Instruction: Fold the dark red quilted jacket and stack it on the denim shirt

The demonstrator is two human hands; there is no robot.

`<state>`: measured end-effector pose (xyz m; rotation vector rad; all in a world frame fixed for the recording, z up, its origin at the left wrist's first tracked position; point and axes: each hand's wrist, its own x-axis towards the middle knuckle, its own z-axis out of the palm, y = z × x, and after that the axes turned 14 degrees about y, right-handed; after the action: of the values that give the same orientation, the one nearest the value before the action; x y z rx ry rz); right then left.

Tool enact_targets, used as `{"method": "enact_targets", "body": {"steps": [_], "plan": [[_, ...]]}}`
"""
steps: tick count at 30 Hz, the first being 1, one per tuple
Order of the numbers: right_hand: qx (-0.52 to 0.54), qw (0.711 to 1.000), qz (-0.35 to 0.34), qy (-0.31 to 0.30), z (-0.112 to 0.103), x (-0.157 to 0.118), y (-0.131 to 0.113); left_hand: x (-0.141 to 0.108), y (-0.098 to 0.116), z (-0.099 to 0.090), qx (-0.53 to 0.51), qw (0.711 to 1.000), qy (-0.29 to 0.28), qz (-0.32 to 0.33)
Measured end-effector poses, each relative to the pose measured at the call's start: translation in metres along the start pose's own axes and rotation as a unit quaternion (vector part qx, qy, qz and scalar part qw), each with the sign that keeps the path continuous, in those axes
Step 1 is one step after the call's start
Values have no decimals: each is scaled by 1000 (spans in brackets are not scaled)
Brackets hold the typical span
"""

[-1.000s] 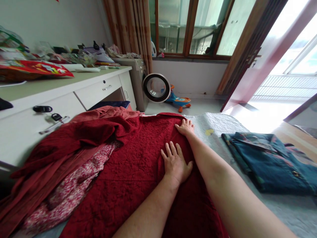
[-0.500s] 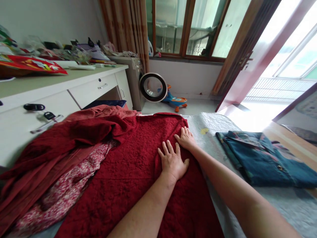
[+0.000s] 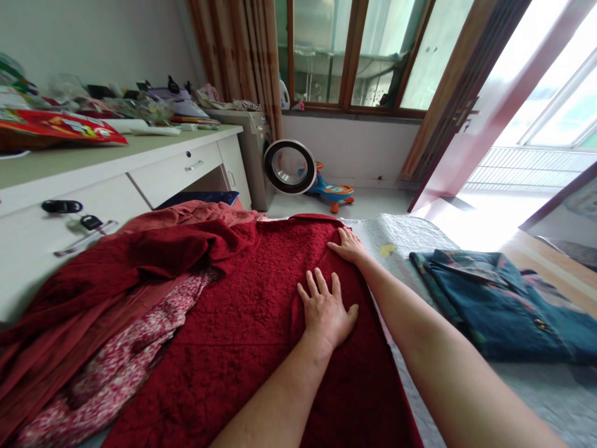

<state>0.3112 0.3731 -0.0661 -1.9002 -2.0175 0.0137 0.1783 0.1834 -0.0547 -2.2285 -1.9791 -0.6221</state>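
Observation:
A dark red textured garment (image 3: 242, 311) is spread over a bed with a pale cover (image 3: 405, 233). My left hand (image 3: 325, 311) lies flat on its middle right part, fingers spread. Farther up, my right hand (image 3: 347, 244) rests on the garment's right edge near the top corner, fingers apart. Neither hand holds anything. On the left, part of the red cloth lies bunched over a pinkish-red cloth (image 3: 88, 323) and a red-and-white patterned cloth (image 3: 112, 361).
Folded denim clothing (image 3: 508, 305) lies on the bed at the right. A white cabinet (image 3: 186, 165) with a cluttered top stands at the left. Beyond the bed are a washing machine with its round door (image 3: 290, 167) open and a blue-orange ride-on toy (image 3: 332, 190).
My right hand has slid slightly up along the garment's right edge. My left hand has stayed nearly in place. The view has shifted a little.

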Motion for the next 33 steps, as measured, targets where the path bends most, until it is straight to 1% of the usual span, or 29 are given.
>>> {"method": "enact_targets", "body": {"steps": [2,4,8,9,10,15,20,23,26,28,30,32,33], "plan": [[8,1000,-3,4,0,3,2,0,0,-1,-1,1000,-1,1],[15,1000,-1,24,1,3,2,0,-1,-1,-1,1000,-3,3],[5,993,30,118,2,-2,3,-1,-1,0,-7,1000,-4,2],[0,991,35,128,2,-3,4,-2,-1,0,-9,1000,-3,1],[-3,991,36,128,1,-4,4,-2,-1,0,-10,1000,-2,0],[-2,996,29,83,2,-1,3,-2,-1,0,-17,1000,-3,-2],[-2,995,89,52,5,6,1,0,-1,0,-27,1000,-5,-4],[58,991,101,65,-1,7,4,0,-1,0,-31,999,-7,-8],[132,982,103,92,-13,1,9,0,-1,1,-34,999,-3,-5],[151,980,86,101,-20,-10,10,0,-1,1,-35,999,-3,-4],[150,983,36,97,-22,-27,8,-1,-1,1,-34,999,-6,-4],[126,989,-16,72,-20,-47,4,0,-1,1,-32,999,-9,-4],[103,993,-31,53,-18,-56,1,-1,-1,1,-30,999,-9,-3]]}}
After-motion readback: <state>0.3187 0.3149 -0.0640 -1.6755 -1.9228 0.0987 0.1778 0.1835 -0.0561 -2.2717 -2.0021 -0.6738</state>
